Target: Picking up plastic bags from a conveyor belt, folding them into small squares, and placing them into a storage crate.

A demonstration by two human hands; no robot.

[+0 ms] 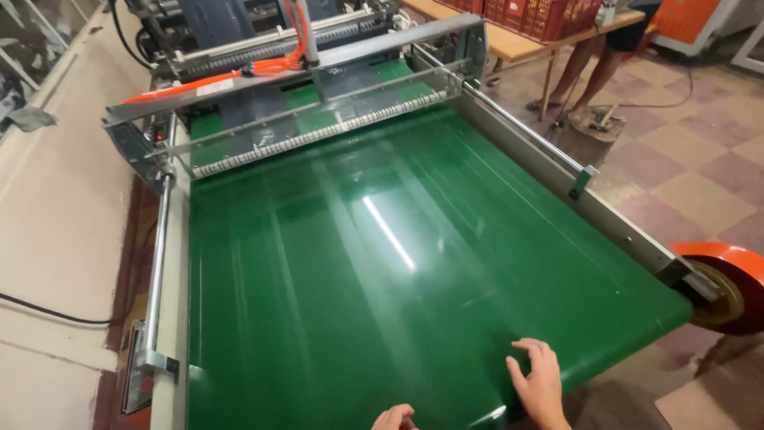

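Glossy green conveyor belt [382, 263], smooth and flat, under both hands: right hand [539, 381], left hand [395, 417].

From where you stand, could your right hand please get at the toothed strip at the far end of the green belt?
Probably not without leaning. The right hand rests at the belt's near edge, and the toothed strip lies across the whole green belt. Nothing stands between them; only the distance looks too great.

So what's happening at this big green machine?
A person stands at the near end of a wide green belt. The right hand rests spread on the belt's near edge; the left hand just shows at the bottom, fingers curled, holding nothing visible. At the far end sits a toothed bar. Another person's legs stand by a table behind.
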